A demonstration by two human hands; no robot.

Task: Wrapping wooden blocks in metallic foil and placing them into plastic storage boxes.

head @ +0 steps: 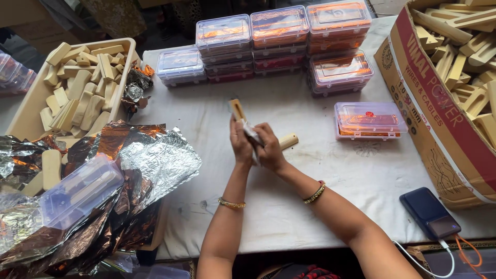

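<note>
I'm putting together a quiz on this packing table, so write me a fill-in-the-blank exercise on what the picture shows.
1. Both hands, the left hand and the right hand, hold a wooden piece partly wrapped in ____.
2. The stacked clear plastic boxes stand at the ____ edge of the table.
3. The cardboard box at the right is filled with ____ pieces.
4. A dark power bank lies near the person's ____ arm.

Missing words: foil; far; wooden; right
</note>
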